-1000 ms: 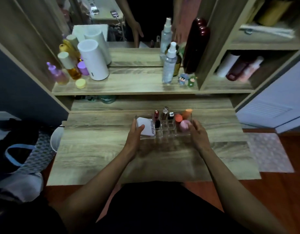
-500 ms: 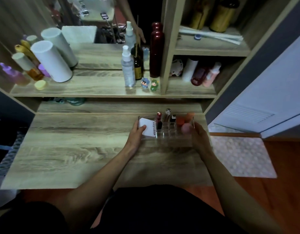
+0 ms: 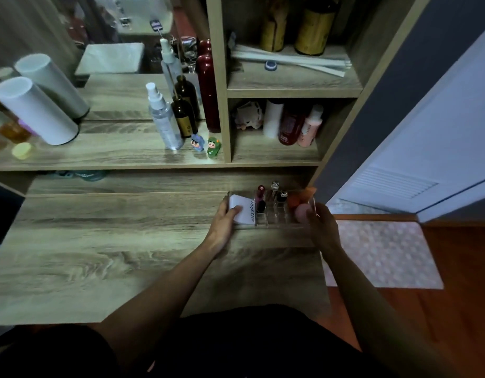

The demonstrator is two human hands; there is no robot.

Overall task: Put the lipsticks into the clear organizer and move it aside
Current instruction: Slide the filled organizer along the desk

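The clear organizer point(image 3: 274, 219) sits near the right end of the wooden tabletop point(image 3: 99, 255), close to its back edge. Several lipsticks point(image 3: 274, 190) stand upright in its middle slots. A white box point(image 3: 242, 211) fills its left section; orange and pink sponges point(image 3: 300, 205) fill the right. My left hand point(image 3: 222, 222) grips the organizer's left end with the thumb on the white box. My right hand point(image 3: 321, 225) grips its right end beside the pink sponge.
A shelf above holds a white cylinder point(image 3: 35, 110), a spray bottle point(image 3: 165, 118), a dark bottle point(image 3: 184, 115), two small figures point(image 3: 205, 145) and a mirror behind. A cubby point(image 3: 276, 148) at the right holds bottles. A floor mat point(image 3: 380, 255) lies past the tabletop's right edge.
Both hands have slid the organizer to the right along the tabletop, toward its right end. The view has turned right with it.
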